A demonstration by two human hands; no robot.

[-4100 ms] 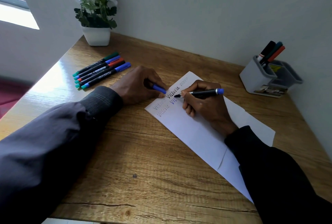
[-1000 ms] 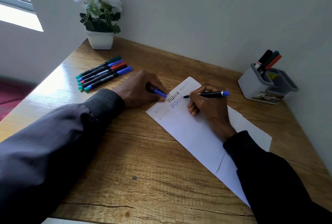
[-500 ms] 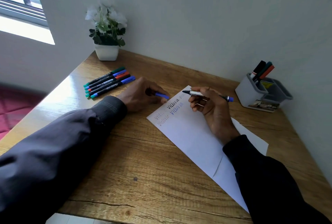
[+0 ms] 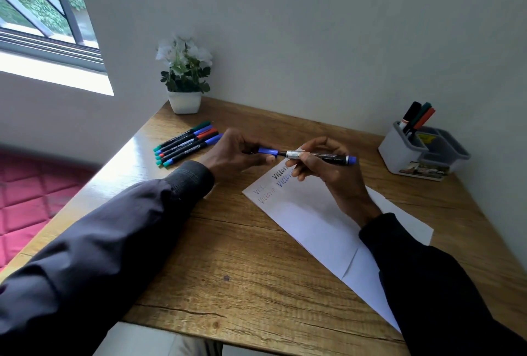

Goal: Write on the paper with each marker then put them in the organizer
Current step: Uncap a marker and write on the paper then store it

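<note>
Pinching a smooth blue cap (image 4: pixel 268 151) between thumb and curled fingers, the left hand (image 4: pixel 231 153) hovers at the centre of the frame. The cap's open end sits right at the dark tip of the marker (image 4: pixel 322 155). The right hand (image 4: pixel 333 177) grips that marker's round black barrel, which lies level, with a silver band near the tip and a blue plug at its right end. Both are held above the upper corner of the white paper (image 4: pixel 313 213), a creased sheet lying slantwise on the grained wooden desk (image 4: pixel 242 270) and bearing handwritten words. At the right of the frame, the boxy grey plastic organizer (image 4: pixel 399 153) holds three markers (image 4: pixel 419 118) leaning in its tall compartment. Left of centre, five slim markers (image 4: pixel 185 144) lie side by side. A square white pot (image 4: pixel 184 102) of white flowers stands at the desk's far corner.
</note>
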